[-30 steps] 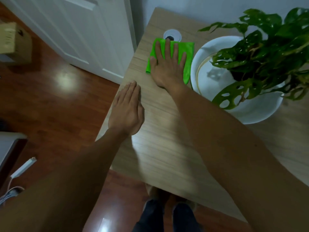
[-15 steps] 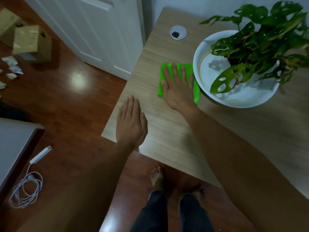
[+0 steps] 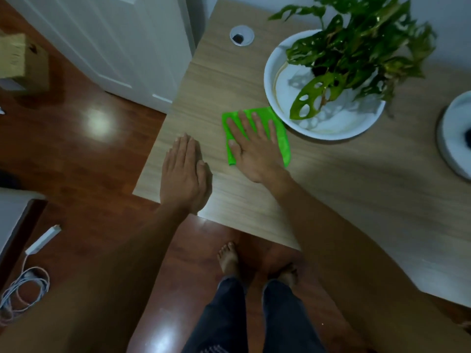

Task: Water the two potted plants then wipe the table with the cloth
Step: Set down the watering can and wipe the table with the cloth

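We are wiping: our right hand [image 3: 254,146] presses flat on the cloth [image 3: 283,138]; left hand [image 3: 184,171] rests flat at nine o'clock. Next, sweep the counter [image 3: 356,194] toward six.

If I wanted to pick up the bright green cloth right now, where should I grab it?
Probably the bare right strip of the flat green cloth, pinched from the right. The right hand lies flat over the rest, and the far corner sits against the white round plant pot, so that free edge is easiest to lift.
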The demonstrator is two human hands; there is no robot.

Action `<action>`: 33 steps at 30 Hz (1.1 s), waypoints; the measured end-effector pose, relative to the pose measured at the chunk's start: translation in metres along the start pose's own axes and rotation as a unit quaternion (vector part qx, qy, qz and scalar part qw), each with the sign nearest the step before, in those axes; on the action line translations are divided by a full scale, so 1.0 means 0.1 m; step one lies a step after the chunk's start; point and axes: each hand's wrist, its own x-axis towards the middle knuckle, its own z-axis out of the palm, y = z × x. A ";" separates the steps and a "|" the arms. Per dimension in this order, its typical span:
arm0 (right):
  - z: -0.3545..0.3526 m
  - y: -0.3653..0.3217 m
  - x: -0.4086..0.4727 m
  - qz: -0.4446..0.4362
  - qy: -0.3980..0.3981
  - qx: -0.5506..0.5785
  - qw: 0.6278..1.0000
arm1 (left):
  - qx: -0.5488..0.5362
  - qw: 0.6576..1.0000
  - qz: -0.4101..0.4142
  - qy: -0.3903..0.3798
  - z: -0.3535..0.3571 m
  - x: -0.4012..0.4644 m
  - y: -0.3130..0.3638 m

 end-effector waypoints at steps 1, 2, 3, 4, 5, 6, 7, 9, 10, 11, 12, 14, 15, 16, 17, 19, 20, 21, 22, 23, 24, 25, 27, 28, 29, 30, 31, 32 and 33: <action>0.02 -0.06 -0.06 -0.007 -0.002 0.001 1.000 | -0.001 1.000 0.004 0.001 0.03 -0.01 0.06; 0.06 -0.08 -0.18 -0.046 0.000 -0.010 0.999 | -0.002 1.000 0.010 0.003 0.06 -0.01 0.11; 0.09 -0.01 -0.33 -0.098 0.002 -0.024 0.995 | -0.002 1.000 0.020 0.003 0.09 -0.02 0.17; 0.12 0.15 -0.49 -0.137 0.001 -0.037 0.990 | -0.002 0.999 0.033 0.002 0.14 -0.02 0.23; 0.14 0.37 -0.63 -0.149 0.003 -0.046 0.988 | -0.003 0.999 0.048 -0.004 0.18 -0.03 0.30; 0.13 0.58 -0.74 -0.125 0.015 -0.042 0.991 | -0.005 0.998 0.061 -0.013 0.23 -0.03 0.37; 0.11 0.76 -0.82 -0.072 0.036 -0.031 0.996 | -0.007 0.997 0.074 -0.021 0.27 -0.03 0.45; 0.08 0.91 -0.97 0.029 0.054 -0.012 0.998 | -0.008 0.995 0.096 -0.033 0.35 -0.02 0.62; 0.09 0.93 -1.06 0.038 0.048 -0.017 0.998 | -0.010 0.993 0.108 -0.040 0.40 -0.02 0.72; 0.12 0.96 -1.17 0.014 0.042 -0.025 0.999 | -0.013 0.992 0.119 -0.048 0.45 -0.03 0.83; 0.13 1.06 -1.31 -0.025 0.030 -0.030 0.999 | -0.019 0.990 0.130 -0.054 0.49 -0.05 0.95; 0.10 1.43 -1.53 -0.050 0.017 -0.046 0.998 | -0.034 0.987 0.144 -0.068 0.57 -0.08 1.18; 0.08 1.64 -1.57 -0.001 0.027 -0.044 0.999 | -0.038 0.986 0.148 -0.075 0.60 -0.09 1.29; 0.04 1.84 -1.57 0.084 0.040 -0.026 0.995 | -0.037 0.984 0.156 -0.080 0.65 -0.11 1.40; 0.01 1.94 -1.52 0.172 0.057 -0.006 0.983 | -0.034 0.982 0.166 -0.083 0.69 -0.11 1.48; -0.03 1.99 -1.38 0.248 0.062 0.027 0.966 | -0.027 0.978 0.184 -0.089 0.77 -0.14 1.67; -0.06 1.98 -1.39 0.223 0.040 0.027 0.974 | -0.026 0.977 0.188 -0.094 0.82 -0.16 1.79; -0.04 2.02 -1.46 0.157 0.023 0.009 0.987 | -0.029 0.977 0.187 -0.096 0.87 -0.18 1.90; -0.02 2.11 -1.58 0.076 0.011 -0.019 0.997 | -0.033 0.978 0.184 -0.097 0.91 -0.20 2.03; -0.02 2.26 -1.71 0.015 0.001 -0.045 0.999 | -0.036 0.978 0.182 -0.098 0.95 -0.21 2.14; -0.05 2.44 -1.82 -0.007 -0.013 -0.054 0.998 | -0.036 0.978 0.182 -0.098 0.99 -0.23 2.26; -0.08 2.62 -1.85 0.004 -0.017 -0.052 0.998 | -0.033 0.977 0.184 -0.098 1.03 -0.25 2.37; -0.19 2.89 -1.68 0.081 -0.006 -0.021 0.996 | -0.031 0.978 0.179 -0.097 1.10 -0.28 2.56; -0.26 2.97 -1.50 0.118 -0.001 0.000 0.993 | -0.033 0.980 0.169 -0.098 1.13 -0.30 2.64; -0.33 3.03 -1.27 0.146 0.004 0.021 0.989 | -0.035 0.982 0.157 -0.097 1.16 -0.32 2.72; -0.42 3.09 -1.04 0.168 0.005 0.046 0.985 | -0.037 0.984 0.145 -0.095 1.19 -0.34 2.79; -0.50 3.16 -0.82 0.185 0.002 0.073 0.980 | -0.037 0.986 0.135 -0.091 1.21 -0.36 2.84; -0.55 3.22 -0.63 0.201 -0.004 0.094 0.975 | -0.035 0.987 0.127 -0.089 1.24 -0.37 2.88; -0.57 3.26 -0.51 0.210 -0.012 0.105 0.972 | -0.031 0.988 0.120 -0.089 1.27 -0.39 2.91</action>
